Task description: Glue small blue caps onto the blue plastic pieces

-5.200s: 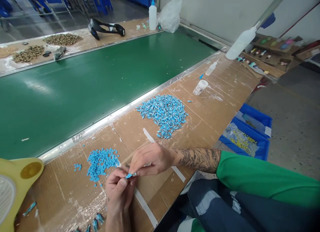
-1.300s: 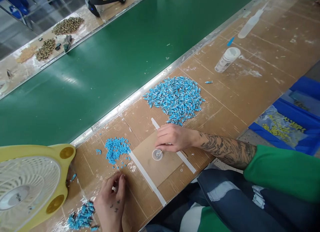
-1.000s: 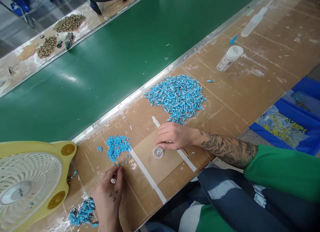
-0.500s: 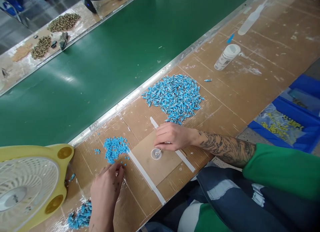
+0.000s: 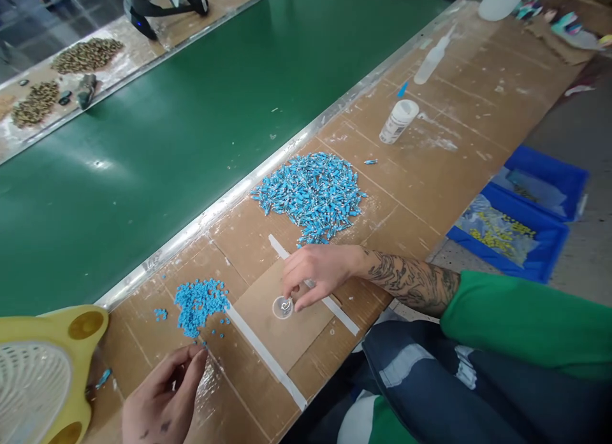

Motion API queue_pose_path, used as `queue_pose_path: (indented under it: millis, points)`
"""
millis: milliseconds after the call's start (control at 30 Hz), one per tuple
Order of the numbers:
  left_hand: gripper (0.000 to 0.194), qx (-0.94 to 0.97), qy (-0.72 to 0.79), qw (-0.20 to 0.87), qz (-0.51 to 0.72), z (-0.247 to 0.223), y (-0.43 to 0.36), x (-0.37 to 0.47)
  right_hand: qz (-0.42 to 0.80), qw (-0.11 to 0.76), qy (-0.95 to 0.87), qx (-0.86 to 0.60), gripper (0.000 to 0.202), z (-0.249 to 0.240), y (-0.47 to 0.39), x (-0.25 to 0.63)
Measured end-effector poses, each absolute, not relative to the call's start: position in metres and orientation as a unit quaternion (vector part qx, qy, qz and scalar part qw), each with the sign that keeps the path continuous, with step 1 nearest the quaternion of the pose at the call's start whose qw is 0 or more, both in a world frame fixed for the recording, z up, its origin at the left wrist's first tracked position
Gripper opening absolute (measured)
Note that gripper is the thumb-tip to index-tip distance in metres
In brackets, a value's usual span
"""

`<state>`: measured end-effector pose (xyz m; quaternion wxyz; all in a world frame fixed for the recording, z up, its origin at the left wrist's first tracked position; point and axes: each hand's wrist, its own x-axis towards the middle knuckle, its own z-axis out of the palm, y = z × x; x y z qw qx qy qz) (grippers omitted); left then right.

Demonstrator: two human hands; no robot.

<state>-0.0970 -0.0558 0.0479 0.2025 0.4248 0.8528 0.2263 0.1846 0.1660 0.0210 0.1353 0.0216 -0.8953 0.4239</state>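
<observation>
My left hand point(image 5: 165, 393) is closed in a pinch just below a small heap of blue rings point(image 5: 198, 304); whatever lies between its fingertips is too small to name. My right hand point(image 5: 318, 275) hangs over a cardboard square point(image 5: 287, 342) held by white tape strips point(image 5: 265, 355). Its thumb and forefinger are a little apart beside a small round clear dish point(image 5: 282, 307), in which a thin pale curl shows. Nothing can be made out between those fingers. Behind this hand lies a large heap of blue parts with metallic ends point(image 5: 315, 192).
A yellow-framed fan point(image 5: 86, 367) stands at the lower left. Beyond the table runs a green belt point(image 5: 167, 132). A white bottle point(image 5: 399, 121) and a clear nozzle bottle point(image 5: 433, 63) are at the upper right. Blue bins point(image 5: 507, 240) sit below the right edge.
The view has shifted, moving the scene left and slightly down. My right thumb has parted from its fingers beside the dish. My left hand has drawn back slightly from the rings, its pinch more visible.
</observation>
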Motion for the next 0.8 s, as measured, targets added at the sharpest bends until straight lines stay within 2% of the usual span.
queue_pose_path:
  millis: [67, 133, 233, 367, 500, 800]
  points:
    - [0.019, 0.351, 0.811, 0.24, 0.402, 0.039, -0.053, -0.081, 0.413, 0.122, -0.902, 0.043, 0.017, 0.019, 0.166, 0.183]
    - [0.014, 0.316, 0.707, 0.317, 0.547, 0.029, -0.039, -0.059, 0.39, 0.125, -0.911, 0.042, 0.015, 0.015, 0.164, 0.18]
    - [0.022, 0.271, 0.522, 0.45, 0.672, 0.018, -0.01, -0.03, 0.351, 0.146, -0.925, 0.027, 0.021, 0.011, 0.157, 0.174]
    - [0.028, 0.16, 0.397, 0.564, 0.707, 0.009, 0.008, -0.012, 0.269, 0.183, -0.945, 0.04, 0.031, 0.011, 0.145, 0.165]
    - [0.029, 0.108, 0.347, 0.6, 0.713, 0.006, 0.002, -0.009, 0.218, 0.21, -0.953, 0.029, 0.033, 0.013, 0.142, 0.162]
    - [0.027, 0.1, 0.339, 0.631, 0.691, 0.005, -0.001, -0.002, 0.346, 0.299, -0.887, -0.059, 0.026, 0.064, 0.142, 0.163]
